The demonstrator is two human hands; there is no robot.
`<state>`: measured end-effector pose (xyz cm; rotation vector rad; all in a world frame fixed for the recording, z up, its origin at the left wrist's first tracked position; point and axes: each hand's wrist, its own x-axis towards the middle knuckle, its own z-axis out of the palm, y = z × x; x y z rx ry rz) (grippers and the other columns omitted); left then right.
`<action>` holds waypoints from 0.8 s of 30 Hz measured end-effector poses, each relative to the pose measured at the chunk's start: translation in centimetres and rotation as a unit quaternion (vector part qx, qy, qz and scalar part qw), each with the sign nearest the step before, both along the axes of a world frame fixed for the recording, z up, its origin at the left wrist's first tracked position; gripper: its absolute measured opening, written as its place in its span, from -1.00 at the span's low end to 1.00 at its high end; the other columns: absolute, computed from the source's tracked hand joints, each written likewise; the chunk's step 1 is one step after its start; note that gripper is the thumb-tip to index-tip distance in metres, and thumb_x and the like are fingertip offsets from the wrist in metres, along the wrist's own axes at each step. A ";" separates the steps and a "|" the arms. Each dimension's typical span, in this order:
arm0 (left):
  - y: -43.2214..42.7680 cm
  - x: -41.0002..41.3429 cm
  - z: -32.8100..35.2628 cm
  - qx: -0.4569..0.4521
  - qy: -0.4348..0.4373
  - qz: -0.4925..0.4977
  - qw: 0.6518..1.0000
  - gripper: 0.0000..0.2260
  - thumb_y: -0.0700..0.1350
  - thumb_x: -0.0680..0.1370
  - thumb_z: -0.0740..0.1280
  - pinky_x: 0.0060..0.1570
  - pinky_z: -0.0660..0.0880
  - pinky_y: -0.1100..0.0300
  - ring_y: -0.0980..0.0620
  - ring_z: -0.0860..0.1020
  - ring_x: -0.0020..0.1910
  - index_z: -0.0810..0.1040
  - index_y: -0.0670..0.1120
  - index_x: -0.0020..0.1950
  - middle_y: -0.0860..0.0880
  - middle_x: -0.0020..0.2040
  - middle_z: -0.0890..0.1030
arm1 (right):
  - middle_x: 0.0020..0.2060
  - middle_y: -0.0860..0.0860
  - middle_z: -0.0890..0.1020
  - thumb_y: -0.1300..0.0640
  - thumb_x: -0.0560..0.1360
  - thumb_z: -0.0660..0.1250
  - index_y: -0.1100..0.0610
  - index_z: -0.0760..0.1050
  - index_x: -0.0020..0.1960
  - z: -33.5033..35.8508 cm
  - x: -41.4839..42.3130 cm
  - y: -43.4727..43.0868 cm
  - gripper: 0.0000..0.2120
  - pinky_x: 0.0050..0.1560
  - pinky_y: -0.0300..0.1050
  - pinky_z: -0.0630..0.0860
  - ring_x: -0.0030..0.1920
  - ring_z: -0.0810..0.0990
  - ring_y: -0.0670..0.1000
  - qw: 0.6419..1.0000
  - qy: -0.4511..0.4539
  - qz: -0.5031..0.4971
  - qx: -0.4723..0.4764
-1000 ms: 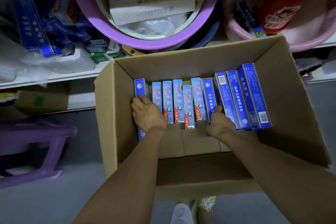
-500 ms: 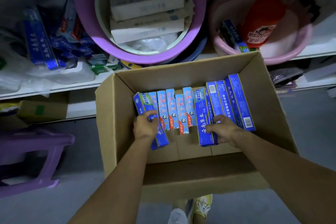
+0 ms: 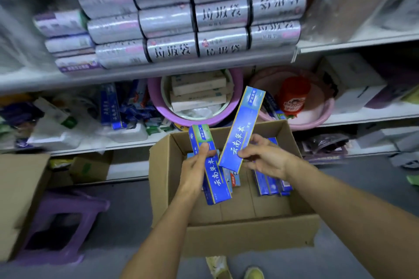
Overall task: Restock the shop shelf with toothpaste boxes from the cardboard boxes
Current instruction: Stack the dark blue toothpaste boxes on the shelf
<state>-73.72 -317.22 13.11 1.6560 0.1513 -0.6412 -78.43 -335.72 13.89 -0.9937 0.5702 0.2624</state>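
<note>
An open cardboard box (image 3: 163,179) sits on the floor below the shelves. My left hand (image 3: 195,172) grips a blue toothpaste box (image 3: 215,183) with a green end, lifted above the carton. My right hand (image 3: 265,156) pinches a second, longer blue toothpaste box (image 3: 242,129), raised and tilted towards the shelf. Several more blue toothpaste boxes (image 3: 269,183) stand inside the carton at the right, partly hidden by my hands. On the low shelf (image 3: 127,142) at the left lies a loose heap of blue toothpaste boxes (image 3: 113,106).
A purple basin (image 3: 154,102) holding pale cartons and a pink basin (image 3: 326,111) with a red tub stand on the low shelf. Silver rolls (image 3: 195,18) fill the shelf above. A purple stool (image 3: 65,222) and another cardboard box (image 3: 20,192) stand at the left.
Both hands have lifted a toothpaste box each out of the carton and upward. My view has tilted up, bringing the upper shelf with silver rolls into sight.
</note>
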 end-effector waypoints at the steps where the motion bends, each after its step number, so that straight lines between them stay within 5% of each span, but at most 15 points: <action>1: 0.1 -0.5 1.5 -0.019 -0.021 -0.005 1.000 -0.61 0.17 0.57 0.24 -0.26 0.55 0.30 0.08 0.66 -0.20 0.69 -0.10 -0.01 -0.08 -0.09 0.71 | -0.02 0.22 0.62 0.45 0.31 0.41 0.23 0.38 0.18 1.5 0.2 0.2 -0.51 -0.05 0.05 0.63 -0.04 0.65 0.13 1.000 -0.020 0.002 0.000; 4: 0.2 -1.6 6.3 -0.055 -0.099 -0.033 0.993 -0.65 0.20 0.47 0.38 -0.14 0.53 0.22 0.14 0.60 -0.25 0.70 -0.08 -0.17 0.00 -0.22 0.70 | 0.17 0.31 0.56 0.36 0.16 0.51 0.33 0.31 0.31 6.1 0.6 1.2 -0.24 0.16 0.23 0.52 0.11 0.57 0.25 0.997 -0.076 0.024 -0.016; 6: 0.3 -1.9 9.3 -0.048 -0.156 -0.039 0.986 -0.82 0.04 0.50 0.39 -0.29 0.44 0.43 0.30 0.55 -0.36 0.66 -0.05 -0.16 0.17 -0.36 0.64 | 0.02 0.23 0.65 0.46 0.29 0.42 0.30 0.40 0.20 8.8 0.6 1.8 -0.50 0.02 0.12 0.61 -0.03 0.65 0.17 0.992 -0.114 0.027 -0.048; 8: 0.6 -1.8 11.8 -0.055 -0.179 -0.015 0.982 -0.85 -0.03 0.49 0.40 -0.29 0.45 0.40 0.23 0.60 -0.28 0.66 -0.08 -0.06 0.13 -0.27 0.68 | -0.20 0.11 0.70 0.48 0.38 0.34 0.24 0.50 0.00 11.9 0.5 2.2 -0.74 -0.23 -0.10 0.62 -0.23 0.68 0.05 0.986 -0.142 0.022 -0.081; 11: 2.0 -0.4 15.0 -0.075 -0.200 0.016 0.977 -0.86 -0.04 0.50 0.41 -0.23 0.50 0.29 0.16 0.60 -0.27 0.65 -0.10 -0.06 0.06 -0.22 0.69 | -0.35 0.00 0.66 0.19 0.31 0.46 0.08 0.52 -0.18 16.6 0.6 1.2 -0.85 -0.41 -0.23 0.42 -0.36 0.56 0.00 0.981 -0.173 -0.038 -0.076; 13: 3.1 0.3 17.4 -0.081 -0.209 0.042 0.974 -0.86 -0.01 0.50 0.42 -0.31 0.49 0.29 0.18 0.56 -0.36 0.65 -0.07 -0.10 0.01 -0.26 0.66 | -0.39 -0.03 0.64 0.09 0.32 0.43 0.05 0.50 -0.15 19.5 0.9 -0.2 -0.84 -0.48 -0.26 0.39 -0.41 0.50 -0.04 0.976 -0.185 -0.091 -0.066; 17: 4.2 1.3 22.5 -0.099 -0.227 0.103 0.963 -0.79 0.04 0.60 0.26 -0.58 0.33 0.36 0.24 0.44 -0.57 0.61 -0.03 -0.09 0.09 -0.43 0.57 | -0.32 0.00 0.65 0.19 0.45 0.35 0.04 0.44 -0.08 24.1 1.0 -1.5 -0.89 -0.50 -0.30 0.40 -0.43 0.61 -0.06 0.965 -0.221 -0.063 -0.126; 20: 4.9 1.5 25.9 -0.116 -0.238 0.127 0.956 -0.73 0.10 0.59 0.24 -0.52 0.40 0.28 0.17 0.52 -0.49 0.62 -0.04 -0.11 0.10 -0.39 0.63 | -0.24 0.03 0.65 0.28 0.44 0.37 0.08 0.48 0.02 27.4 0.8 -1.2 -0.80 -0.39 -0.24 0.43 -0.35 0.61 -0.08 0.952 -0.235 -0.010 -0.195; 24: 5.7 1.6 30.0 -0.111 -0.264 0.132 0.949 -0.70 0.13 0.57 0.27 -0.34 0.49 0.22 0.04 0.60 -0.29 0.63 -0.05 -0.15 0.01 -0.25 0.70 | -0.19 0.05 0.60 0.22 0.31 0.50 0.08 0.52 0.10 32.2 0.2 -1.8 -0.61 -0.40 -0.22 0.37 -0.32 0.53 -0.09 0.892 -0.263 0.095 -0.356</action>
